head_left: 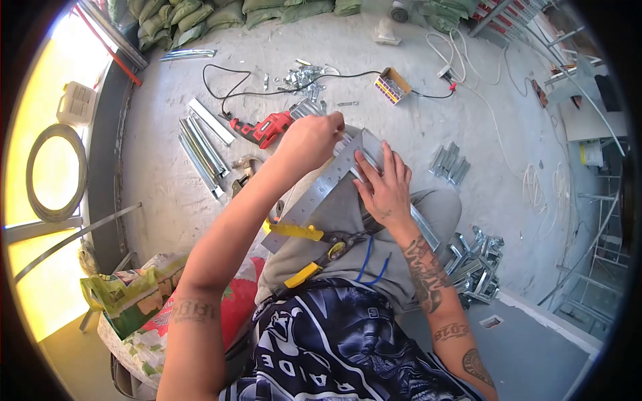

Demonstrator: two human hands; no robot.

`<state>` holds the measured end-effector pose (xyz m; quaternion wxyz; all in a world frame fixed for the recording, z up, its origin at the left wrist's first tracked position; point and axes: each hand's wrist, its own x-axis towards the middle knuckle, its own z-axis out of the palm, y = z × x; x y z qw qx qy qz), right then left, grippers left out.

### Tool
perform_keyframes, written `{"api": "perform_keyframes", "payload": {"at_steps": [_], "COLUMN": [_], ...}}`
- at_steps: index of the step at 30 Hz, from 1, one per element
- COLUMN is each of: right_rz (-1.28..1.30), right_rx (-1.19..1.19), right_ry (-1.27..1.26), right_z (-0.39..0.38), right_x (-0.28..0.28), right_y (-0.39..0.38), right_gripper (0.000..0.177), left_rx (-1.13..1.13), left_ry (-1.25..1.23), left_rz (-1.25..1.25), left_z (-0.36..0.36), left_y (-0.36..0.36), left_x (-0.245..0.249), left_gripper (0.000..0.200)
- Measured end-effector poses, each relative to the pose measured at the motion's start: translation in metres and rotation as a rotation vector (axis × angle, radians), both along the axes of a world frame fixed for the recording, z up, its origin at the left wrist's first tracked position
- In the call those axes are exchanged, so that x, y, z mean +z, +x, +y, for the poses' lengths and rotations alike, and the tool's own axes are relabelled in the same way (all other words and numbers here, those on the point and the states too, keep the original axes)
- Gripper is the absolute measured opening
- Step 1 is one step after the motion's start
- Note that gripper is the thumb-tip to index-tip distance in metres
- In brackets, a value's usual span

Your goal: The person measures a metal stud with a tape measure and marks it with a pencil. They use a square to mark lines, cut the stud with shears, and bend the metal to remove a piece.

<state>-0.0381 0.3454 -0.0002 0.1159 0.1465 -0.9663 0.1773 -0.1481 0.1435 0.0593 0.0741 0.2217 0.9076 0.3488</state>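
Note:
My left hand (313, 142) is closed in a pinch above the far end of a steel ruler (314, 197); what its fingers hold, if anything, is hidden. My right hand (384, 180) grips the numbered ruler against a metal channel (424, 227), thumb and fingers spread across both. The channel slants over my lap, partly covered by the hand and ruler. Tin snips (338, 248) with yellow handles lie on my grey trousers below the ruler. Blue loops (366, 259) hang beside the snips.
A red power drill (267, 129) with a black cord lies ahead-left, near long metal channels (200, 150). Small metal clips (306, 77) and an open box (393, 87) are farther off. Cut pieces (476, 264) are heaped at right, with shorter ones (449, 164) beyond.

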Motion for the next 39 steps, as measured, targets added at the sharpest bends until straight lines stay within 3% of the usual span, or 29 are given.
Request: {"api": "perform_keyframes", "payload": {"at_steps": [2,8,11,15,17,18,24,28,30,31,33,34,35,37,39], "right_rz": [0.003,0.009,0.001,0.009,-0.009,0.005,0.043,0.050,0.030,0.021,0.024,0.020,0.019,0.036,0.072], "right_rx": [-0.004,-0.010,-0.012,-0.016,-0.009,-0.006,0.013,-0.006,-0.013,-0.015,-0.015,-0.013,-0.005,0.002,0.014], "right_ry": [0.004,-0.006,0.003,-0.002,-0.002,-0.005,0.031,0.025,0.016,0.007,0.002,0.005,0.009,0.021,0.028], "right_z": [-0.001,-0.002,-0.001,-0.002,-0.003,-0.003,-0.003,-0.003,-0.003,-0.004,-0.005,-0.004,-0.005,-0.006,-0.007], "right_x": [0.000,-0.001,-0.001,0.001,-0.001,0.000,-0.003,-0.002,-0.001,-0.001,-0.001,-0.001,0.000,0.002,0.009], "right_y": [0.000,0.002,0.001,0.000,0.000,0.000,-0.002,-0.002,0.001,-0.001,-0.003,-0.002,-0.002,-0.002,0.000], "right_gripper": [0.065,0.065,0.066,0.064,0.063,0.063,0.065,0.063,0.062,0.060,0.060,0.060,0.060,0.059,0.056], "left_rx": [-0.110,-0.187,-0.282,-0.279,-0.059,-0.054,-0.131,-0.216,-0.228,-0.225,-0.150,-0.265,-0.258,-0.202,-0.114], "left_ry": [-0.272,-0.362,-0.532,-0.581,-0.378,-0.373,-0.352,-0.513,-0.585,-0.591,-0.110,-0.022,-0.016,0.237,0.235], "left_rz": [0.094,0.146,0.185,0.091,0.147,0.137,0.135,0.115,-0.193,-0.189,-0.378,-0.329,-0.330,-0.584,-0.514], "left_z": [0.015,0.032,0.014,-0.005,0.005,0.012,0.033,-0.002,-0.029,-0.037,-0.049,-0.053,-0.051,-0.038,-0.032], "left_y": [-0.011,-0.016,-0.001,0.000,-0.005,-0.006,-0.010,0.013,0.026,0.029,0.036,0.039,0.043,0.049,0.053], "left_x": [-0.003,-0.015,0.014,0.020,0.017,0.012,-0.017,0.026,0.041,0.041,0.030,0.018,0.005,-0.007,-0.022], "left_gripper": [0.013,0.014,0.014,0.012,0.012,0.012,0.014,0.011,0.011,0.011,0.012,0.016,0.016,0.018,0.019]}}
